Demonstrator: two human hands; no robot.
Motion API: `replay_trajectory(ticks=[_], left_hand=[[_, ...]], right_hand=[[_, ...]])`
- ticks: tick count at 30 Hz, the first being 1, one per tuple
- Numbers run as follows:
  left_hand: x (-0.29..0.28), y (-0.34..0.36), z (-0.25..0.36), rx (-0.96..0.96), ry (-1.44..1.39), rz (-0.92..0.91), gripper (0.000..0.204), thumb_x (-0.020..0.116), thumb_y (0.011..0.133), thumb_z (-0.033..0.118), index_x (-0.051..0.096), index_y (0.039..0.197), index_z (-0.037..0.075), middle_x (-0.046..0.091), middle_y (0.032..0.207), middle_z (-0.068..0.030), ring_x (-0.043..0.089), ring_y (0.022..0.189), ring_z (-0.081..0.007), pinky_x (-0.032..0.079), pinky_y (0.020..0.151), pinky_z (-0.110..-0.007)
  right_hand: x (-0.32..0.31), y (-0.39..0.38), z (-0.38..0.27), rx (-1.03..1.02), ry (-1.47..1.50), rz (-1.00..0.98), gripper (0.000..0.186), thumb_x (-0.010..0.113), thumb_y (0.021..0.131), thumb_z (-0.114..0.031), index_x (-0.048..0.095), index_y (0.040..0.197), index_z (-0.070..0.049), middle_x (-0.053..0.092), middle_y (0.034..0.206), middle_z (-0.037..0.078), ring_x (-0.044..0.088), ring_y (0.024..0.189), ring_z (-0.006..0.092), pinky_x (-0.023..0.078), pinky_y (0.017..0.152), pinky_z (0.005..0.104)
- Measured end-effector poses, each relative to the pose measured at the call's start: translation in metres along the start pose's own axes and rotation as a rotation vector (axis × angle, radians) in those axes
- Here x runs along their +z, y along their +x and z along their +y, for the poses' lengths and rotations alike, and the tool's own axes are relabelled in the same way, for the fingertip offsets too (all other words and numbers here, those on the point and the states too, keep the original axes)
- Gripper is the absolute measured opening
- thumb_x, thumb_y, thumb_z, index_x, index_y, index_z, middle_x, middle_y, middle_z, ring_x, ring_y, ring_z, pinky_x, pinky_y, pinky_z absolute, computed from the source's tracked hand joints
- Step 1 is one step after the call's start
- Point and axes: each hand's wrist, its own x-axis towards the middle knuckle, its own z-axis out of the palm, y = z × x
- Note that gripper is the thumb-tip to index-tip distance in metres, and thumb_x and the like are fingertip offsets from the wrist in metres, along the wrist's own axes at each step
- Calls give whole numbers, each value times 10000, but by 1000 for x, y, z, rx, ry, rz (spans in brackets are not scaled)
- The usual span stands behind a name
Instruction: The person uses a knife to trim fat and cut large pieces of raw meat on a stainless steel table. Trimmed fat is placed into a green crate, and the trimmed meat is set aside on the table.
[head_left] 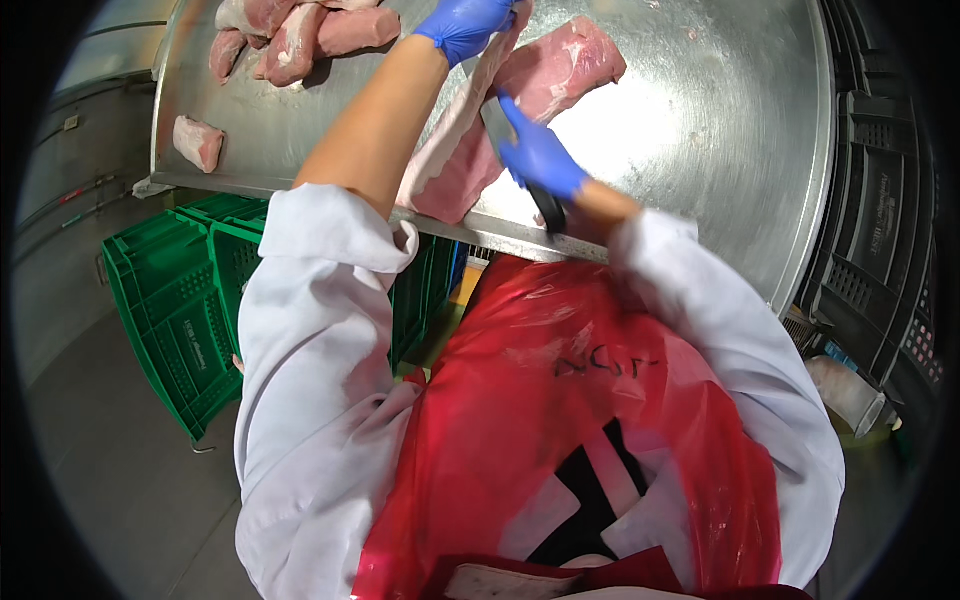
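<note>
One slip of the knife (548,212) on moist-looking meat (565,70), lying on the tabletop (720,150) up to its near edge, could gouge it. The left hand (468,27), arm outstretched, seems to grip the pale strip (452,125); the right hand (543,160), angled inward, clasps the knife.

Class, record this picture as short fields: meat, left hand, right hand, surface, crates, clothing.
Meat: long pink piece beside a pale strip; pile and small piece farther left
Left hand: blue-gloved, apparently gripping the pale strip's far end
Right hand: blue-gloved, holding a black-handled knife, blade at the long pink piece
Surface: metal table
Crates: green crates left, dark crates right
Clothing: red apron, white sleeves
</note>
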Motion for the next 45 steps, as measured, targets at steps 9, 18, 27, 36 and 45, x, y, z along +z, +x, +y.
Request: replay_trajectory(ticks=[9, 18, 27, 36, 45], left_hand=[[-22, -60, 32, 81, -200, 48, 122, 567, 877, 86, 522, 765, 97, 504, 670, -19, 517, 549, -130, 414, 498, -263], [-31, -113, 59, 283, -341, 106, 159, 523, 925, 98, 542, 768, 103, 488, 672, 1, 466, 565, -98, 366, 490, -239], [-57, -184, 102, 407, -514, 206, 228, 488, 942, 103, 507, 715, 117, 478, 655, 7, 409, 519, -79, 293, 468, -223], [-78, -264, 149, 569, -528, 273, 206, 485, 960, 119, 511, 760, 83, 456, 621, 15, 376, 483, -60, 288, 425, -210], [-172, -415, 192, 733, 563, 981, 182, 527, 965, 145, 596, 954, -24, 603, 851, -66, 528, 703, -140, 421, 616, -274]], right_hand=[[27, -29, -22, 153, -30, -121, 732, 514, 944, -218, 187, 1579, -61, 634, 698, 191, 644, 563, 297, 555, 585, 392], [59, -41, -8, -22, -39, -111, 736, 462, 912, -149, 192, 1596, -126, 669, 760, 213, 652, 616, 315, 542, 626, 434], [99, -68, -20, -71, -61, -246, 865, 506, 892, -164, 32, 1616, -187, 690, 783, 195, 672, 601, 286, 561, 601, 430], [156, -55, -39, -291, -43, -123, 818, 459, 923, -64, 1, 1596, -144, 618, 779, 239, 647, 685, 337, 512, 628, 406], [173, -60, -53, 11, -42, -285, 847, 504, 893, -30, 71, 1611, -149, 605, 669, 179, 614, 537, 277, 515, 520, 391]])
